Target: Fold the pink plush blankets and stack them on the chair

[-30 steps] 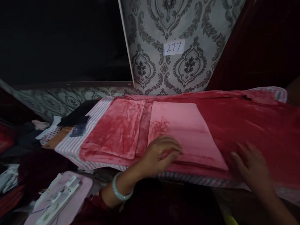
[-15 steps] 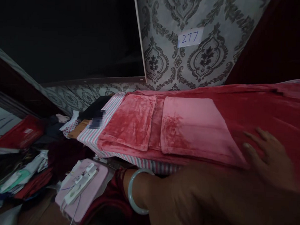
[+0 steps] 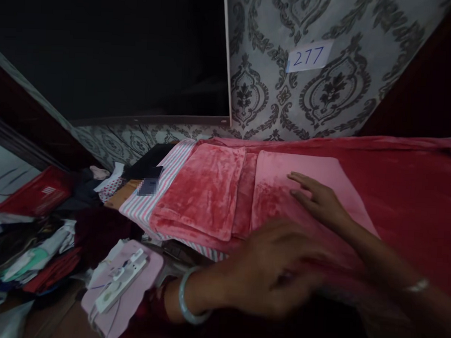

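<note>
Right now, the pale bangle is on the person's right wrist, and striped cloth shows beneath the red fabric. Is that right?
Not quite: the pale bangle is on the wrist of the left hand, as the head view shows. Striped cloth does show beneath the red fabric.

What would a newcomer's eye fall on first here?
Probably the plush red-and-pink fabric across the middle, the right hand over its pink panel and the left hand in the foreground. Next, the large black rectangular screen at upper left, then, right of it, the white paper label reading 277 on grey patterned wallpaper.
</note>
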The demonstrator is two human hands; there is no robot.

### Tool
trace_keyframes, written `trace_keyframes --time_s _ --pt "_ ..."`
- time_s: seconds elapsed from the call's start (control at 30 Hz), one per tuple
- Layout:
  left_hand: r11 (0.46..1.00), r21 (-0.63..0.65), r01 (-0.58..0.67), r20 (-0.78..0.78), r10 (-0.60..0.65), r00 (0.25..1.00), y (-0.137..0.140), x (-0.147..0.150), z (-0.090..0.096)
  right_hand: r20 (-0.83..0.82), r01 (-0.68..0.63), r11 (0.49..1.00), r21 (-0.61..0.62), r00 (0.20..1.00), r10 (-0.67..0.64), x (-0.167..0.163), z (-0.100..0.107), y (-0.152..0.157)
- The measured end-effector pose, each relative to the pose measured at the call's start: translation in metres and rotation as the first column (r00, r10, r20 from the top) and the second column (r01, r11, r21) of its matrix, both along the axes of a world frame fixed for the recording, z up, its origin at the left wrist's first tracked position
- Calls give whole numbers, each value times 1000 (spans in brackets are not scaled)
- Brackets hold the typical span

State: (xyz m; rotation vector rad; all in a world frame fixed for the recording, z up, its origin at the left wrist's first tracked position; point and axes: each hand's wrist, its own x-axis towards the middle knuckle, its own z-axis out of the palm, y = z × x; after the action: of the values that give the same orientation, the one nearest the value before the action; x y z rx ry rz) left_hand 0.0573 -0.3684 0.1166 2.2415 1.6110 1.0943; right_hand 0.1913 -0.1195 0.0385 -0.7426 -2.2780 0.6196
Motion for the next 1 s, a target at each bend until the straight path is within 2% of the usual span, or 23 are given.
trace_keyframes --time_s 0.07,0.13,0.2,0.27,0.37,0.5,0.6,0.7,0.8,0.9,1.0 --pt "979 -28 -202 -92 199 976 14 -25 -16 -32 -92 982 -166 996 88 -43 -2 17" --pt "891 -122 -437 -248 399 883 22 -54 -38 -77 -143 952 -271 989 126 -87 -4 31" --pt "793 -184 -580 -389 483 784 22 -77 -59 -45 -86 926 -367 996 75 -128 -5 41" --pt "746 -202 -635 -471 494 731 19 -91 -74 31 -7 910 -414 999 22 -162 -7 48" --pt "742 -196 -641 -515 478 712 17 -93 -85 115 52 905 -422 993 -4 -197 -11 53" --pt "700 -215 -681 -606 451 655 25 -86 -88 173 90 925 -370 985 -27 -221 -17 59" --pt "667 -233 -708 -642 441 627 31 -88 -83 186 102 944 -313 982 -45 -229 -18 59" --pt "677 -234 -698 -568 487 663 32 -96 -72 186 114 957 -266 980 -66 -233 -16 56" --pt "718 -218 -660 -459 522 719 30 -102 -65 186 133 967 -218 978 -93 -231 -15 54" --pt "774 -288 -564 -410 433 803 27 -104 -63 209 144 975 -169 972 -107 -224 -14 53" --pt "831 -376 -411 -318 300 899 27 -112 -58 234 148 982 -115 965 -118 -220 -9 51"
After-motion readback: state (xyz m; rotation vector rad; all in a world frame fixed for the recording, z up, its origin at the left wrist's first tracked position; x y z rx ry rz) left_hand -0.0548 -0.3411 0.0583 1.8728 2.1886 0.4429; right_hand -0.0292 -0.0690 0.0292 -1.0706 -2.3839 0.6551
